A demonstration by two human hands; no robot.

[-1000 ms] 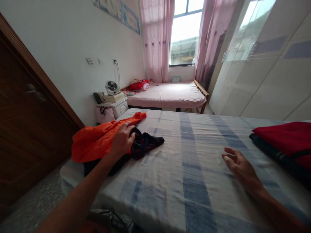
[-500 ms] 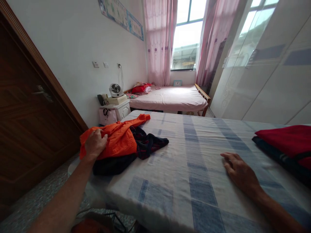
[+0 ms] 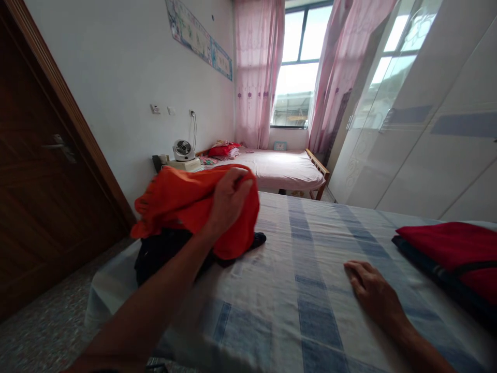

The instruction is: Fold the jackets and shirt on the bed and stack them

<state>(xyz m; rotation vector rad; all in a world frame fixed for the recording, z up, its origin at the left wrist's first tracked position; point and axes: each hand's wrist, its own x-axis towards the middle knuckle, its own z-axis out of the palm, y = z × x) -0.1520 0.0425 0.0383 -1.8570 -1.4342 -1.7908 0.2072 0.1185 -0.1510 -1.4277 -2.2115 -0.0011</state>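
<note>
My left hand grips an orange garment and holds it raised above the bed, its cloth hanging in folds on both sides of the fingers. Beneath it lies dark clothing, mostly covered by the orange cloth and my forearm. Its exact kind I cannot make out. On the striped bed sheet my right hand rests palm down, fingers extended, holding nothing. To the right of that hand sits a folded red garment on top of a folded dark garment.
A brown door stands at the left. Past the bed are a small fan, a second bed with a pink sheet and a window with pink curtains. White wardrobe doors line the right side.
My left hand has lifted the orange garment off the dark clothing and carried it to the right. My right hand stays on the sheet. The view has tilted slightly up.
</note>
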